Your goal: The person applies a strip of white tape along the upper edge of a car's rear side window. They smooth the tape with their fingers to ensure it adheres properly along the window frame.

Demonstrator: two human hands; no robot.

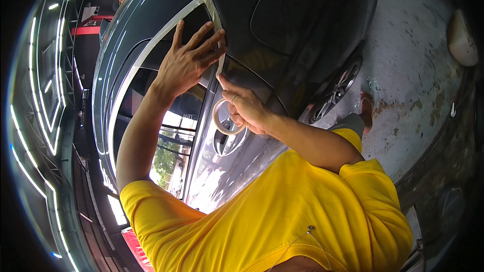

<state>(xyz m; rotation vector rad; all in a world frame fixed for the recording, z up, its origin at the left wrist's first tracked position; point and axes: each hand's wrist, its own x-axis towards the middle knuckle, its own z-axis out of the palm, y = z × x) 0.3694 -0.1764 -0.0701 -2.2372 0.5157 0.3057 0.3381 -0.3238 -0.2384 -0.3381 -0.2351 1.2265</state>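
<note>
A dark, glossy car (312,5) fills the middle of the view, and a strip of pale masking tape (162,31) follows its side window frame around the pointed rear corner. My left hand (189,65) lies spread over that corner of the window glass, its fingertips at the tape along the rear edge. Just below it, my right hand (248,108) is closed on a roll of masking tape (216,120), which hangs beside the palm. Tape runs from near its index finger up the window edge. The fingers behind the roll are partly hidden.
Below the roll is a door handle (222,143). A car wheel (339,90) stands to the right over a worn, stained grey floor (403,75). Bright light tubes (33,65) line the left side. A rounded pale object (461,40) sits at the far right.
</note>
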